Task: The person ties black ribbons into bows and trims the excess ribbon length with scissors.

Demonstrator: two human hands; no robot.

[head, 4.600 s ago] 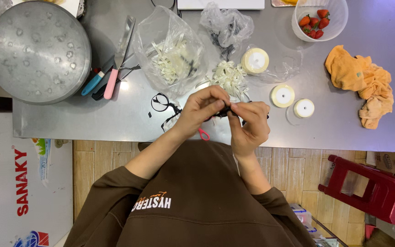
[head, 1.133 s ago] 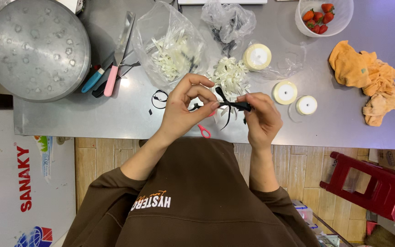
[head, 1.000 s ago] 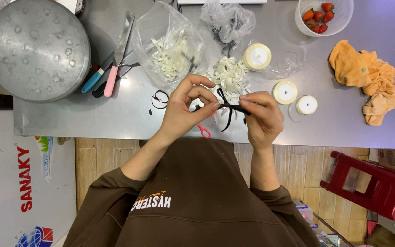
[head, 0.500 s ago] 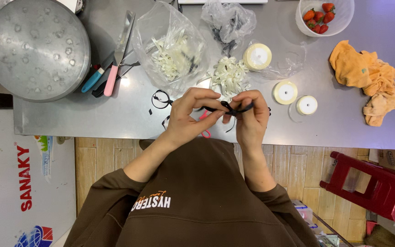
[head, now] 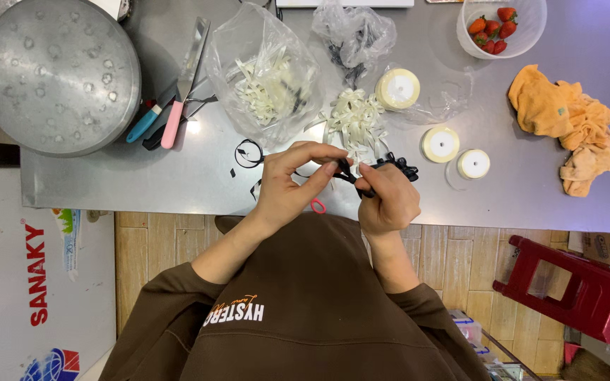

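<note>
Drawn together since a second ago: left hand (head: 291, 185) and right hand (head: 387, 199), fingertips now pinching black ribbon (head: 383, 169) between them. Held just above table (head: 531, 190) edge, beside white ribbon pile (head: 354, 121).

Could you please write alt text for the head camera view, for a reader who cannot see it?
Seen from above, a person's left hand and right hand pinch a small black ribbon between them over a grey metal table. Behind lie cream ribbon pieces, ribbon spools, strawberries and an orange cloth.
</note>
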